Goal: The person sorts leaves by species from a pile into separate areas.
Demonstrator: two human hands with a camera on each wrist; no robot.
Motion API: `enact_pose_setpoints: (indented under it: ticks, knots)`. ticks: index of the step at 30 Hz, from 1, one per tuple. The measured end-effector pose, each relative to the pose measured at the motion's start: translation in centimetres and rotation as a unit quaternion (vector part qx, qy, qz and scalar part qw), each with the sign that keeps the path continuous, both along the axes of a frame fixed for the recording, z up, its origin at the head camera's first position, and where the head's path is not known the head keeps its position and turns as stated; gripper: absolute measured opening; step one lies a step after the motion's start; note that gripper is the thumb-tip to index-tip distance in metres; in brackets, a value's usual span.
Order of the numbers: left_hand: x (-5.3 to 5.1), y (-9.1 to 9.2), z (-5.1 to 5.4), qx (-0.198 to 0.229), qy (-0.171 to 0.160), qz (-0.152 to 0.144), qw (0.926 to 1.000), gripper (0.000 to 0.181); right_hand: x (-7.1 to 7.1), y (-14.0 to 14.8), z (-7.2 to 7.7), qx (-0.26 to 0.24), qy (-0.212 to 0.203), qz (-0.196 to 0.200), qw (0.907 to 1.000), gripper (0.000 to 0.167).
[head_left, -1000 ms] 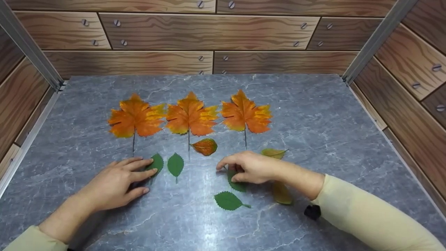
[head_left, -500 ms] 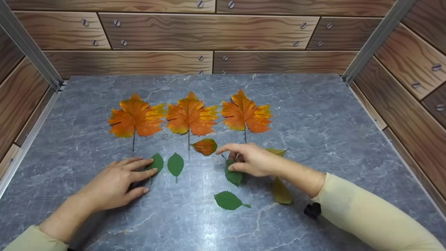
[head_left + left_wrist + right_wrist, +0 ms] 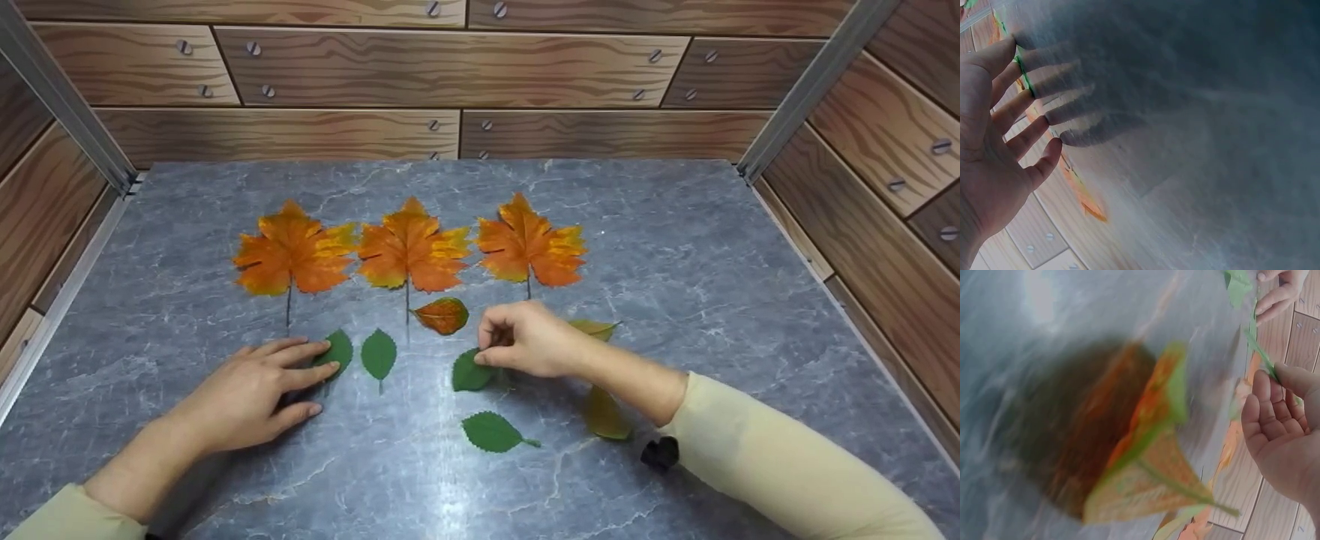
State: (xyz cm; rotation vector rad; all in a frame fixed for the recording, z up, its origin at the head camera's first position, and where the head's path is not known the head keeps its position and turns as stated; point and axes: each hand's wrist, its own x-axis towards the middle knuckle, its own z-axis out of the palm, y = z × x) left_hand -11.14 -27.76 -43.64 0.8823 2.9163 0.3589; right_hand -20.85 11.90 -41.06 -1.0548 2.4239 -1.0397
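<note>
My left hand (image 3: 255, 394) lies flat on the table, with two fingertips resting on a green leaf (image 3: 341, 352). Its fingers are stretched out in the left wrist view. A second green leaf (image 3: 379, 354) lies just right of that one, stem toward me. Between thumb and curled fingers, my right hand (image 3: 532, 341) pinches another green leaf (image 3: 471, 373); the right wrist view shows that leaf (image 3: 1261, 354) tilted up at the fingertips. Nearer to me lies one more green leaf (image 3: 491, 432). A small orange-brown leaf (image 3: 442, 316) sits beyond the right hand's fingers, to the left.
Three orange maple leaves, left (image 3: 292, 251), middle (image 3: 411, 251) and right (image 3: 529, 244), lie in a row at the back. Yellow-green leaves (image 3: 606, 416) are partly hidden under the right forearm. Wood-patterned walls (image 3: 450, 71) enclose the grey marbled table (image 3: 675, 240).
My right hand has lifted a green leaf and turned it, so its blade now points left. The hand has shifted slightly away from me. My left hand has stayed put.
</note>
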Motion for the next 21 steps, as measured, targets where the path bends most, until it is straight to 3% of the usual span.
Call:
enact_pose_setpoints:
  ticks: [6,12,16,21]
  knots:
    - [0.0,0.0,0.0,0.001,0.003,0.001,1.0,0.052,0.6,-1.3,-0.1,-0.002,0.01,0.028,0.9996,0.005]
    - [0.1,0.0,0.0,0.004,0.014,-0.008,0.9999,0.051,0.9,-2.0,-0.2,0.013,0.002,0.05,0.9986,0.026]
    - [0.0,-0.1,0.0,0.004,0.013,-0.011,0.9998,0.05,1.2,-2.2,-0.2,0.028,-0.032,0.054,0.9977,0.034]
    - [0.0,0.0,0.0,0.006,0.011,-0.011,0.9999,0.05,1.3,-2.5,-0.2,0.028,-0.079,0.085,0.9929,0.048]
